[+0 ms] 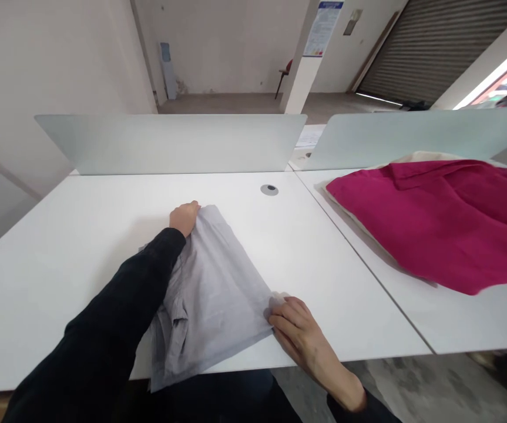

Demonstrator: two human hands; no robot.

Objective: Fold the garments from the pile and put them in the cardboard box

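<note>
A pale grey cotton shirt (209, 294) lies folded into a rough triangle on the white desk (323, 258), its edge hanging over the near side. My left hand (184, 218), in a black sleeve, pinches the shirt's far corner. My right hand (297, 332) grips the cloth at the right corner, fingers bunched over the fold. A collar or placket shows in creases at the shirt's lower left, partly under my left forearm.
To the right, on the adjoining desk (412, 317), lies a magenta cloth (447, 223) on a cream cloth (416, 156). Frosted divider panels (169, 144) stand along the far desk edges. A cable grommet (269, 190) sits in the desktop.
</note>
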